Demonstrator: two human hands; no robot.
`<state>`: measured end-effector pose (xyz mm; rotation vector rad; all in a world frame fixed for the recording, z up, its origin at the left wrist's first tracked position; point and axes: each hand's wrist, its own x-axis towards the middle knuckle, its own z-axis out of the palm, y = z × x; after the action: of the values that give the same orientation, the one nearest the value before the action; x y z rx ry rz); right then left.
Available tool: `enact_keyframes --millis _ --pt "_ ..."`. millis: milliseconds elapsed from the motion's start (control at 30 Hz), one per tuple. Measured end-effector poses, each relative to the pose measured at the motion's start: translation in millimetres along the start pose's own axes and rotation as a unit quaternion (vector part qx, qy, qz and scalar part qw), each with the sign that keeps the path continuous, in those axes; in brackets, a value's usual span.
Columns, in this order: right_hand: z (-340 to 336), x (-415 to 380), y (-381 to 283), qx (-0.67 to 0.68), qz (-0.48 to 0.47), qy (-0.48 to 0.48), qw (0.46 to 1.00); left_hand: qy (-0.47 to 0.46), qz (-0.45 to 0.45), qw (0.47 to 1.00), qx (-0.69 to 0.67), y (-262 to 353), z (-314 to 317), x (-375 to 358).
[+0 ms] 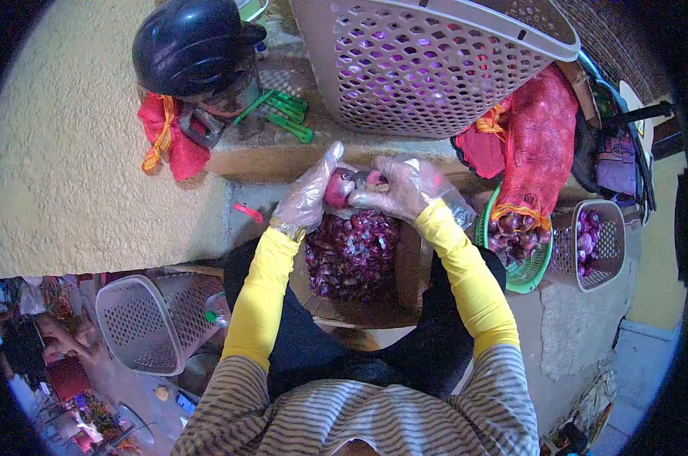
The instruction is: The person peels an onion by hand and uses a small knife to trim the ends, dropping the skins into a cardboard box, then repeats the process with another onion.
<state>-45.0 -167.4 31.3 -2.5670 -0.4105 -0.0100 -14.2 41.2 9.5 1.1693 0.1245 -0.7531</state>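
Note:
Both my hands wear clear plastic gloves and meet above a container of red-purple onion skins (351, 254) between my legs. In my left hand (311, 190) is a red onion (339, 188), held against the palm and fingers. My right hand (399, 186) is closed at the onion's right side, thumb and fingers pinched together; a small object between them is too hidden to name. Yellow sleeves cover both forearms.
A big perforated basket (443, 76) stands ahead on a ledge, near a dark helmet (196, 49) and green-handled tools (289, 114). At right are a red mesh sack (543, 140), a green basket (530, 277) and a small crate (618, 247). Another basket (142, 323) is at left.

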Motion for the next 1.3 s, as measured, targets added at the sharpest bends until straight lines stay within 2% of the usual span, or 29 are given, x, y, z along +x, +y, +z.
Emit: enact_keyframes --millis 67,133,167,233,267,300,333,367,400,433,533,567,633,667,733,767,833,867,933,1133,1300 --pt "3.9 -0.4 4.1 0.003 0.000 0.016 1.000 0.013 0.005 1.000 -0.018 -2.2 1.7 2.3" --pt "-5.5 0.4 -4.7 -0.027 0.016 -0.009 0.999 0.026 0.010 0.999 -0.035 -5.8 2.6 6.1" --pt "-8.3 0.2 -7.6 -0.027 0.016 -0.008 0.999 0.031 0.040 0.997 -0.058 -8.0 2.4 9.1" --pt "-11.0 -1.0 -11.9 0.041 0.035 0.021 0.998 0.037 0.072 0.994 -0.080 -4.6 7.0 7.6" --pt "-8.0 0.1 -8.6 0.041 0.035 0.021 0.998 0.043 0.071 0.986 -0.146 -2.5 8.7 5.8" --pt "-2.6 2.0 -1.6 0.110 0.093 0.004 0.989 0.048 0.070 0.974 -0.212 0.0 10.6 4.3" --pt "2.8 2.7 3.9 0.179 0.151 -0.013 0.972 0.029 0.095 0.971 -0.219 -7.3 -0.9 11.4" --pt "8.8 0.4 7.8 0.179 0.152 -0.013 0.972 0.029 0.095 0.971 -0.219 -9.7 -5.2 14.9" --pt "13.4 -3.3 9.5 0.334 0.205 -0.032 0.919 0.012 0.119 0.968 -0.223 -10.2 -6.5 17.0" --pt "17.8 -5.4 12.1 0.480 0.252 -0.049 0.839 -0.005 0.143 0.964 -0.226 -10.4 -8.3 18.9" --pt "32.9 -1.7 22.0 0.503 0.215 -0.049 0.836 -0.039 0.129 0.962 -0.236 -1.3 -8.0 16.1" --pt "35.0 -1.0 26.1 0.503 0.215 -0.049 0.836 -0.052 0.124 0.963 -0.233 2.1 -6.1 14.4" --pt "31.1 1.0 27.1 0.359 0.092 -0.023 0.928 -0.083 0.126 0.968 -0.199 5.7 -9.6 12.9" --pt "29.3 0.9 27.1 0.359 0.092 -0.023 0.929 -0.114 0.129 0.971 -0.166 7.0 -10.6 12.3" --pt "10.7 1.9 12.6 0.249 0.133 0.022 0.959 -0.109 0.132 0.977 -0.123 10.0 -7.8 9.3" --pt "-1.4 1.8 4.8 0.249 0.133 0.022 0.959 -0.103 0.137 0.982 -0.081 11.1 -6.6 7.9" --pt "-20.5 0.9 -7.5 0.083 0.124 0.022 0.988 -0.090 0.149 0.983 -0.055 11.0 -3.8 7.9" --pt "-18.4 0.1 -6.1 0.083 0.125 0.022 0.988 -0.078 0.160 0.984 -0.030 10.9 -2.3 7.9" --pt "-13.6 -1.2 -3.6 0.072 0.082 0.085 0.990 -0.072 0.169 0.983 0.001 12.9 1.3 4.0" --pt "-17.0 -1.7 -10.1 0.002 0.080 0.064 0.995 -0.052 0.177 0.976 0.113 7.3 1.1 6.1" --pt "-17.1 -2.6 -9.9 0.017 0.060 0.074 0.995 -0.042 0.192 0.967 0.160 4.8 -0.7 8.1"
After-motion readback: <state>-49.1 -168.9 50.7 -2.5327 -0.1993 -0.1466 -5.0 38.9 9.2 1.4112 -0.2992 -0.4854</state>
